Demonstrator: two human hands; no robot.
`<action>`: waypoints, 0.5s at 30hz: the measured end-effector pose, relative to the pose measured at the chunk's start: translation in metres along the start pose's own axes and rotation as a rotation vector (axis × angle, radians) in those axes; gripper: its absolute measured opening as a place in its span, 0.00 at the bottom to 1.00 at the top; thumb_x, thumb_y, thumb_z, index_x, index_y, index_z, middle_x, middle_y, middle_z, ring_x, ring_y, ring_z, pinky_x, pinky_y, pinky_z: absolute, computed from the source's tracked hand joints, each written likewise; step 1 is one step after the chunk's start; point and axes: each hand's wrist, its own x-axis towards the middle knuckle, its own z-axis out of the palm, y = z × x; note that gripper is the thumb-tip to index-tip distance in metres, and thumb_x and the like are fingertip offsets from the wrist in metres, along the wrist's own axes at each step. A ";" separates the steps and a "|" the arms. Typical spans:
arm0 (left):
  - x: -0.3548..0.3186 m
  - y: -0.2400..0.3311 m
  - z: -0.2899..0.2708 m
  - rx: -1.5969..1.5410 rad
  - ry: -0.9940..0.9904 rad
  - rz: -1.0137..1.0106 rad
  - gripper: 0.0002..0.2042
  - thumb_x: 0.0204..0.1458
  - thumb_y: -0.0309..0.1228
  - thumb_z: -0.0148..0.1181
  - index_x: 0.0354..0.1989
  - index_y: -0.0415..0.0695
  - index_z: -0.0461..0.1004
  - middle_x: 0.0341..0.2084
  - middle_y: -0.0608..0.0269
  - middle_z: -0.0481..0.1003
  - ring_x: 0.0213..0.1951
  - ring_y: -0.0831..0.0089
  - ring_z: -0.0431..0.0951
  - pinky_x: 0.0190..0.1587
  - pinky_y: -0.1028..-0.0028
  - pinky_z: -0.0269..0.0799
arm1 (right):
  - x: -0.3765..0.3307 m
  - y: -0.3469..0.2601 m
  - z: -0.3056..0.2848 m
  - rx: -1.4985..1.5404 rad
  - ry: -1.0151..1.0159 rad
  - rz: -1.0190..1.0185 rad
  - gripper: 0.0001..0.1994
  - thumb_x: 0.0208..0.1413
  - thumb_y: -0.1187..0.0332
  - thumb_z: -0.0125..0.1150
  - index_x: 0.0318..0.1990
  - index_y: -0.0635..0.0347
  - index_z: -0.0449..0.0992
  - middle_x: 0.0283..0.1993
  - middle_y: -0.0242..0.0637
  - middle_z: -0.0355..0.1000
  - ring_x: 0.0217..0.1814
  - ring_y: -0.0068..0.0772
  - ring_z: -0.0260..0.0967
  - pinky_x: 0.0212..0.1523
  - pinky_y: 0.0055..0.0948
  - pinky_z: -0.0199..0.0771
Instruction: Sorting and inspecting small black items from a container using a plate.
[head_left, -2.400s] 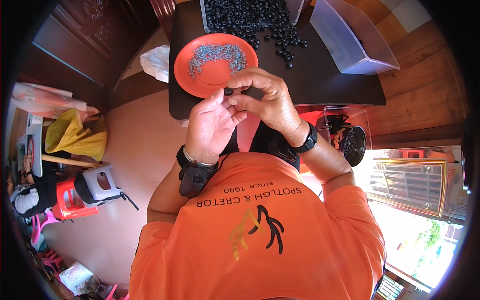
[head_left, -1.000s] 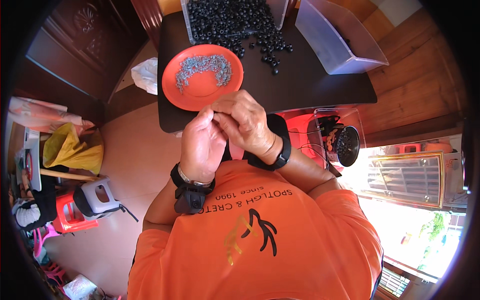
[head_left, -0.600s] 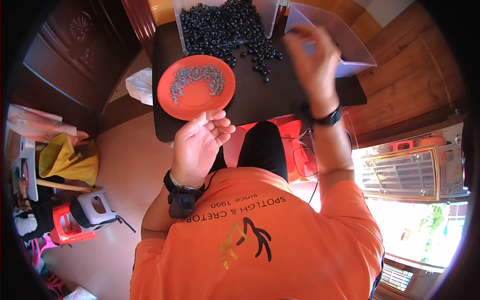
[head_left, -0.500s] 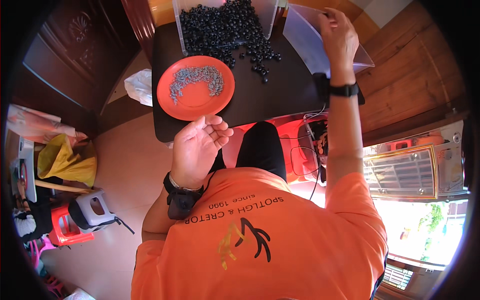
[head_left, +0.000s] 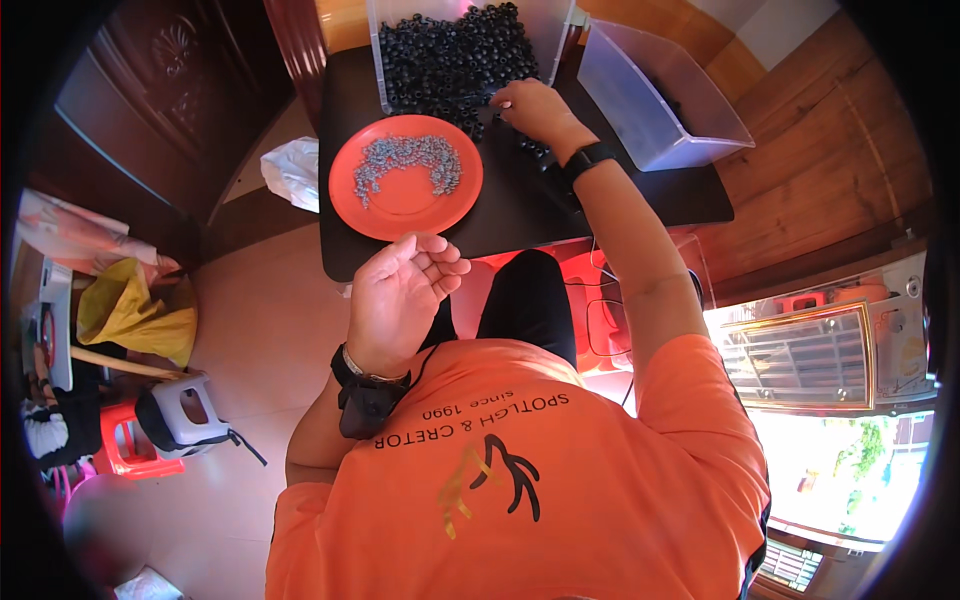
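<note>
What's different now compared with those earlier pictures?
The right hand parted from the left hand, swung to the clear bin at right, then came back leftward to the black pieces. The small black piece between the hands no longer shows there; its release isn't visible. Left hand, red plate and bin stayed about put.

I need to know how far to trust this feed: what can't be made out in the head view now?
All in the head view:
Right hand: whether it grips one of the black pieces; too small to tell.
Left hand: whether anything lies inside its curled fingers, which block the view.
Clear bin behind the plate: far end, cut off by the top edge.
Silvery pieces: exact shape, too small.
</note>
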 end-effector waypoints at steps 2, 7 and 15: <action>-0.001 0.001 -0.001 0.025 0.024 0.021 0.13 0.61 0.36 0.44 0.37 0.38 0.70 0.36 0.56 0.73 0.41 0.62 0.74 0.46 0.68 0.69 | 0.006 -0.001 0.009 -0.094 -0.138 -0.021 0.12 0.46 0.69 0.59 0.40 0.50 0.80 0.41 0.37 0.76 0.51 0.41 0.68 0.53 0.35 0.68; 0.001 0.000 -0.004 0.046 0.054 0.017 0.13 0.60 0.37 0.45 0.37 0.38 0.70 0.35 0.57 0.73 0.41 0.64 0.75 0.46 0.69 0.68 | 0.002 0.000 0.009 0.004 -0.106 -0.038 0.12 0.47 0.70 0.60 0.41 0.51 0.80 0.42 0.36 0.76 0.45 0.40 0.72 0.48 0.33 0.71; 0.014 0.001 0.004 0.116 0.056 0.059 0.15 0.61 0.39 0.44 0.41 0.39 0.70 0.36 0.58 0.73 0.41 0.66 0.75 0.46 0.69 0.68 | -0.074 -0.099 -0.068 1.163 -0.140 -0.072 0.14 0.50 0.74 0.65 0.46 0.59 0.77 0.39 0.31 0.76 0.42 0.21 0.72 0.43 0.23 0.72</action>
